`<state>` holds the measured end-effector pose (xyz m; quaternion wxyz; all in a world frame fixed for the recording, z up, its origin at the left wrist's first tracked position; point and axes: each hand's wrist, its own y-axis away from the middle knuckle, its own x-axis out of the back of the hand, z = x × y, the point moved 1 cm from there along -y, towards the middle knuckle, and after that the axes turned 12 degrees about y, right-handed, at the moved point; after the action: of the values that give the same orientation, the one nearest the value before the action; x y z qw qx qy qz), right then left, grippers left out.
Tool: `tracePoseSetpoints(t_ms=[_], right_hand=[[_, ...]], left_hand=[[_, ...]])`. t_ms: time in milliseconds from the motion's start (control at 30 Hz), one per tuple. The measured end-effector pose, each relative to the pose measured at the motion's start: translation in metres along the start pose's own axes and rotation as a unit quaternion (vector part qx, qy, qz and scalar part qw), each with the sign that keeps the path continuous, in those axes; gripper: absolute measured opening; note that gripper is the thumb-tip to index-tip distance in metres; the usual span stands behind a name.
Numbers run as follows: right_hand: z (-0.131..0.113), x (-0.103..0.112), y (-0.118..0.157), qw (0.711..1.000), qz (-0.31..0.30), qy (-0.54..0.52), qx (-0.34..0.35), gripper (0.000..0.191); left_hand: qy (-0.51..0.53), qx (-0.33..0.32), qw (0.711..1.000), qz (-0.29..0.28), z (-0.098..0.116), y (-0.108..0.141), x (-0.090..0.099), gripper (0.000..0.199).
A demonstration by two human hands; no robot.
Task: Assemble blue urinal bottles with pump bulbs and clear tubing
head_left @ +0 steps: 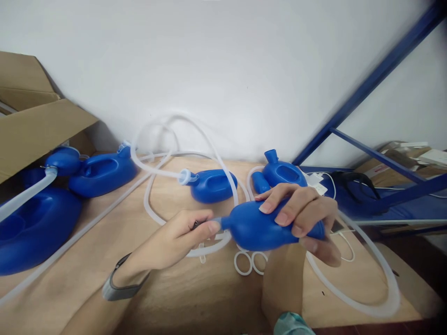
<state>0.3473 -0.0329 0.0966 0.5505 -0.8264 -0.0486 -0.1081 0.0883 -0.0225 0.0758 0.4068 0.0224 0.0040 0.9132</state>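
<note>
My right hand [302,214] is wrapped over a blue bulb-shaped plastic cup [256,225], held level above the table with its narrow neck pointing left. At that neck, the thumb and fingers of my left hand [188,232] pinch the end of a translucent hose [217,223]. The hose end meets the neck; how far it sits over it I cannot tell. Something small and dark shows between the left fingers. Just behind the cup lies a blue urinal bottle [214,186] with a clear cap [185,177] and a hose on it.
Another blue bottle [284,172] stands behind my right hand. More blue bottles [104,172] and an open cardboard box [42,125] are at left. White rings [243,263] lie on the wooden table [181,298]. Hose loops [370,307] extend right, near a blue metal frame [377,70].
</note>
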Motion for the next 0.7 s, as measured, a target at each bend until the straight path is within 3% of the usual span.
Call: tracePoseSetpoints(t_ms=[167,267,400,633,700], right_hand=[[0.004,0.0,-0.002,0.998,-0.007,-0.049,0.031,0.008],[0.011,0.002,-0.009,0.994,-0.045,-0.086,0.059,0.009],[0.015,0.002,-0.014,0.99,-0.072,-0.086,0.082,0.017],[0.013,-0.006,-0.008,0.985,-0.033,-0.153,0.071,0.028],[0.009,-0.007,-0.007,0.992,-0.04,-0.122,0.002,0.029]], left_hand=[[0.09,0.065,0.994,-0.018,-0.01,-0.005,-0.004,0.059],[0.149,0.084,0.985,-0.033,-0.013,-0.005,-0.009,0.063],[0.209,0.113,0.971,-0.017,-0.013,-0.003,-0.013,0.063],[0.279,0.174,0.943,-0.051,-0.009,-0.003,-0.025,0.069],[0.296,0.163,0.941,-0.014,-0.008,-0.004,-0.026,0.069]])
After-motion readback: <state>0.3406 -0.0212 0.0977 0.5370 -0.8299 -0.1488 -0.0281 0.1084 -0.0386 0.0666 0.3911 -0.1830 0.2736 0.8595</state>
